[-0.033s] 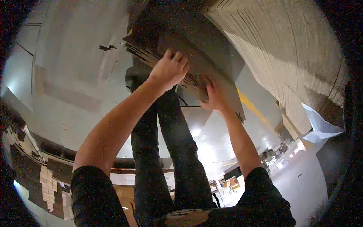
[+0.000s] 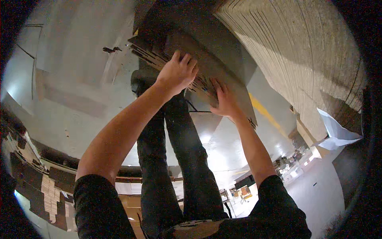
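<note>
A low stack of flat brown cardboard sheets (image 2: 215, 63) lies in front of my feet, its layered edge facing me. My left hand (image 2: 179, 73) bends its fingers over that edge near the middle and is closed on the sheets; its palm side is hidden. Farther right along the same edge, my right hand (image 2: 227, 99) rests against the cardboard. Its fingers are stretched out over the sheets, with the thumb spread to the left. Both arms reach down from short black sleeves.
A tall pile of cardboard sheets (image 2: 294, 47) rises at the right, with a white paper (image 2: 336, 133) hanging off it. A yellow line (image 2: 264, 111) crosses the grey floor. Dark scraps (image 2: 111, 49) lie at the left. More stacked cardboard (image 2: 49, 195) stands at lower left.
</note>
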{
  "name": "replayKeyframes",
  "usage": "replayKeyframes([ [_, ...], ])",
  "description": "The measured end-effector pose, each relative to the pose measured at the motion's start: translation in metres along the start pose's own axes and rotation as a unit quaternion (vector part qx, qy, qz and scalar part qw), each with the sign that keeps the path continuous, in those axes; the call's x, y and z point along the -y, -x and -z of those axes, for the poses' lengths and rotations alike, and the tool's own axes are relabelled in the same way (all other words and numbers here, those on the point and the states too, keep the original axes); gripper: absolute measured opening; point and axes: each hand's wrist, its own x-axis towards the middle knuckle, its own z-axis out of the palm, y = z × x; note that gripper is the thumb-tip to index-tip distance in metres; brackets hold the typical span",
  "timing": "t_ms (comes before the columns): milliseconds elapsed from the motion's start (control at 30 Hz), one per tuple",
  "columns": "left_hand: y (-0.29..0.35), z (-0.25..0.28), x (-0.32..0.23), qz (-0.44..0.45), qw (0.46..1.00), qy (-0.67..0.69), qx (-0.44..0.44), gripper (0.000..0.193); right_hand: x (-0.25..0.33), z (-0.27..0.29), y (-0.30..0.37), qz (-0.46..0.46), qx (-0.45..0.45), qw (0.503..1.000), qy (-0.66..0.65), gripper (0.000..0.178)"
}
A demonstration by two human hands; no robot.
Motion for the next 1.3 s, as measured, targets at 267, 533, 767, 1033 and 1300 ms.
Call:
replayKeyframes([
  [267, -0.001, -0.01, 0.005, -0.018, 0.982, 0.019, 0.187, 0.066, -0.003, -0.013, -0.006, 0.036, -0.013, 0.999, -0.03, 0.109],
  [533, 0.002, -0.007, 0.002, -0.023, 0.998, -0.009, 0.051, 0.015, -0.008, -0.025, -0.001, -0.005, 0.011, 1.0, 0.017, 0.101],
  [767, 0.0, -0.004, 0.003, -0.051, 0.99, 0.043, 0.127, 0.043, -0.006, -0.013, 0.007, -0.006, 0.005, 0.999, 0.053, 0.096],
  [1033, 0.018, 0.008, -0.01, 0.0, 0.99, 0.048, 0.135, 0.035, -0.005, -0.009, 0.01, 0.064, 0.009, 0.997, 0.051, 0.095],
  [1300, 0.035, -0.004, -0.014, 0.01, 0.997, 0.025, 0.067, 0.024, -0.012, -0.011, 0.014, 0.105, 0.0, 0.995, 0.0, 0.093],
])
